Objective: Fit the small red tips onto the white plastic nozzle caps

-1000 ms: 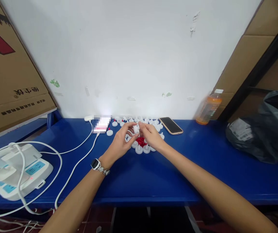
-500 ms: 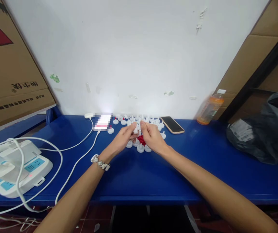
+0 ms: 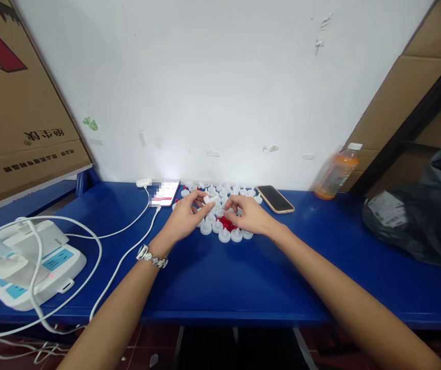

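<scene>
- Left grip [image 3: 187, 215]: thumb and fingertips pinching one white cap [image 3: 211, 200], held just above the other caps. Can't tell if it has a red bit in it.
- Right grip [image 3: 249, 213]: fingers curled low at the pile of red pieces [image 3: 228, 223]; can't tell if it has hold of one.
- Progress, my read: early. Red shows only on caps beyond and left of the left grip, e.g. the red-tipped cap [image 3: 185, 192]. Most spouted caps [image 3: 224, 235] around and beyond both grips look bare; red pile not used up.
- Count, red-tipped: three spots of red visible, maybe more hidden.
- Count, bare caps: well over twenty, overlapping, no exact number. About five along the edge nearest the person, below the grips.
- Count, red pieces: heaped, partly behind right fingers, uncountable.
- Others on the counter [image 3: 228, 288], one each: lit phone [image 3: 169, 194] left of left grip, dark phone [image 3: 275, 199] right of right grip, bottle [image 3: 338, 173] farther right, power strip [image 3: 66, 262] far left.
</scene>
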`<state>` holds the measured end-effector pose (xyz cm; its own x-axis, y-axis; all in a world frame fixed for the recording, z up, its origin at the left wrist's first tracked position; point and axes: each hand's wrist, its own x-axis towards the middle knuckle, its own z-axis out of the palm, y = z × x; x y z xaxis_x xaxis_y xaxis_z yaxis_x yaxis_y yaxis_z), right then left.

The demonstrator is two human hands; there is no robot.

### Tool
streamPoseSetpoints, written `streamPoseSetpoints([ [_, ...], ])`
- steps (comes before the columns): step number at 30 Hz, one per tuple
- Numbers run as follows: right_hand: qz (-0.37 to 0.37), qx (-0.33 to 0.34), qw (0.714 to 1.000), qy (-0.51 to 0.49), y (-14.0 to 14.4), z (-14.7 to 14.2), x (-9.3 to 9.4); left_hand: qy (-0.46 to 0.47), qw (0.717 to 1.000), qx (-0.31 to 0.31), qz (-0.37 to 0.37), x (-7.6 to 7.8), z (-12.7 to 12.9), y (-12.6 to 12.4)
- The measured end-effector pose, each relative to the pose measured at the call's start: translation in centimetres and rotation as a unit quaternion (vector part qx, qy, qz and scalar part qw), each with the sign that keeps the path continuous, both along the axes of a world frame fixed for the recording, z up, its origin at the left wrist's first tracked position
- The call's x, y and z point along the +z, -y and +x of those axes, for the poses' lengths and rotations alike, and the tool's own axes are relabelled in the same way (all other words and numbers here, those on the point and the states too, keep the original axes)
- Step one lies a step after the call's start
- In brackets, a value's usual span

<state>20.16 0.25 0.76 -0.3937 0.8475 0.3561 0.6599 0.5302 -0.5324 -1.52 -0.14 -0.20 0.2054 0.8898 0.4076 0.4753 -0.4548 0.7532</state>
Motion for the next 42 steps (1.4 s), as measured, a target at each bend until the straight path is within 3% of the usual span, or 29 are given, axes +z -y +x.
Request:
streamPoseSetpoints([
  [6, -0.063, 0.070, 0.975, -0.203, -0.1, -1.2, 0.0, -0.040, 0.999, -0.012, 0.022, -0.2, -0.4, -0.1],
  [11, -0.053, 0.075, 0.969, -0.230, -1.2, -2.9, 0.2, -0.037, 0.999, 0.004, 0.036, 0.2, -0.8, -0.1],
  [17, -0.024, 0.090, 0.977, -0.190, -4.4, -5.2, 1.5, -0.085, 0.989, 0.094, 0.079, -0.2, -2.1, -0.9],
  [21, -0.023, 0.061, 0.987, -0.150, -7.7, -7.0, 1.0, -0.118, 0.967, 0.184, 0.129, -1.0, -3.2, -1.6],
  [26, 0.007, 0.076, 0.996, 0.039, -10.3, -8.1, -0.6, -0.124, 0.962, 0.235, 0.065, -2.3, -4.1, -2.0],
  [30, 0.040, 0.046, 0.989, 0.135, -10.5, -8.3, -0.5, -0.090, 0.970, 0.223, 0.025, -3.6, -4.1, -2.6],
  [35, 0.021, 0.043, 0.990, 0.136, -9.2, -9.2, 0.4, 0.021, 0.992, 0.109, -0.060, -4.0, -3.5, -3.3],
  [39, 0.019, 0.076, 0.987, 0.140, -8.4, -9.5, 0.2, 0.115, 0.981, 0.051, -0.151, -3.9, -3.0, -3.4],
  [42, 0.020, 0.093, 0.988, 0.121, -8.4, -9.3, 0.0, 0.142, 0.973, 0.041, -0.176, -4.0, -2.9, -3.4],
])
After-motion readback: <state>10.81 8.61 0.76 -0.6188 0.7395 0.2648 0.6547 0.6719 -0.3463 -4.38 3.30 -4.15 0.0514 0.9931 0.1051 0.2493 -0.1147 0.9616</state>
